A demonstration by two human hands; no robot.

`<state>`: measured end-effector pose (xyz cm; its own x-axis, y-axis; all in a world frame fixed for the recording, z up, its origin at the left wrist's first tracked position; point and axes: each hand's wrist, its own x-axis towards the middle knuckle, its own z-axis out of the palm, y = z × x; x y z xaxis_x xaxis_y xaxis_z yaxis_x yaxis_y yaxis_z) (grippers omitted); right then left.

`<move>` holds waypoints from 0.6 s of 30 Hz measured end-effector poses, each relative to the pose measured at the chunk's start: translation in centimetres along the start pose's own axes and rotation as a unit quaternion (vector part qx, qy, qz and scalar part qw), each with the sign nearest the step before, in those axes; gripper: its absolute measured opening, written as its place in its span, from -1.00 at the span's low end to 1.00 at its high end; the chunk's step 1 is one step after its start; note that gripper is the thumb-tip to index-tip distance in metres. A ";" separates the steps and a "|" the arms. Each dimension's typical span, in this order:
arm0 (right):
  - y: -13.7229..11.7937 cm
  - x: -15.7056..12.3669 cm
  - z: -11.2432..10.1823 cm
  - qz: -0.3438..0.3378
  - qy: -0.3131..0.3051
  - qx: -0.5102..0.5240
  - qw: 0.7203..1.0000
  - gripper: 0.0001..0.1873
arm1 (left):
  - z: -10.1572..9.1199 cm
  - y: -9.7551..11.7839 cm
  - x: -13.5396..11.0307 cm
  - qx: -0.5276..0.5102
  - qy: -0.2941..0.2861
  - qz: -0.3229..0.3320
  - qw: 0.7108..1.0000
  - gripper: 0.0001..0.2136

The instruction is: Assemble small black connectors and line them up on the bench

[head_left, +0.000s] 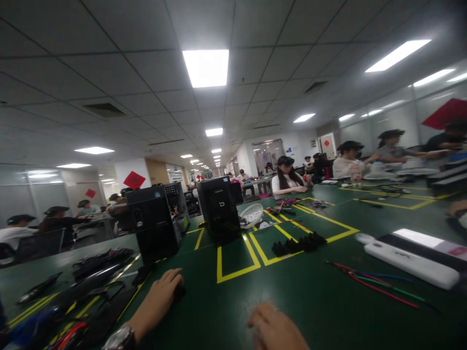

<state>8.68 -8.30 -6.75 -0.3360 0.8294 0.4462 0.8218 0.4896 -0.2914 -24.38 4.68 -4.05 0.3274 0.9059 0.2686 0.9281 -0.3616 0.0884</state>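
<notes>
L hand [160, 294] lies palm down on the green worktop [292, 306], fingers bent, tips over a small dark piece [180, 291]. Can't tell if it grips the piece or just covers it. Watch [120, 339] on that wrist. R hand [275, 330] sits low at the frame edge, blurred, fingers loosely curled, nothing seen in it; open or closed, can't tell.

Doing it well, imo: the view points across the room, not at the hands, so eyes should drop to the piece before any pinch. Take it w/ thumb + fingertips, not the whole palm. Keep clear of the black cables [98, 265] just to the L so nothing snags. R hand looks free to brace on the worktop.

The piece: black, small, mostly hidden under the fingertips, shape unclear. It lies on the worktop just in front of the near tower [155, 226], L of a yellow tape box [236, 273]. 2nd tower [219, 206] stands further back, w/ a white basket [251, 214] beside it. Coloured wires [375, 284] & a white power strip [408, 262] lie well off to the R. Other people sit at far worktops.
</notes>
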 end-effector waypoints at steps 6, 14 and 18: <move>17.7 -7.4 -9.1 0.118 0.117 -0.167 0.972 -0.70 | 1.5 11.2 4.9 -0.130 0.032 0.065 0.989 -0.68; 25.5 -12.3 -11.4 0.212 0.099 -0.238 0.943 -0.61 | 8.9 28.0 16.5 -0.193 0.013 0.065 0.979 -0.48; 25.2 -11.6 -11.4 0.201 0.089 -0.233 0.947 -0.62 | 11.1 31.4 17.9 -0.189 -0.019 0.053 0.980 -0.50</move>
<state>38.55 -8.59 -9.63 0.0962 0.8450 0.5261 0.9947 -0.0626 -0.0813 12.53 11.96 -7.11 0.4306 0.8642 0.2601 0.7593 -0.5027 0.4132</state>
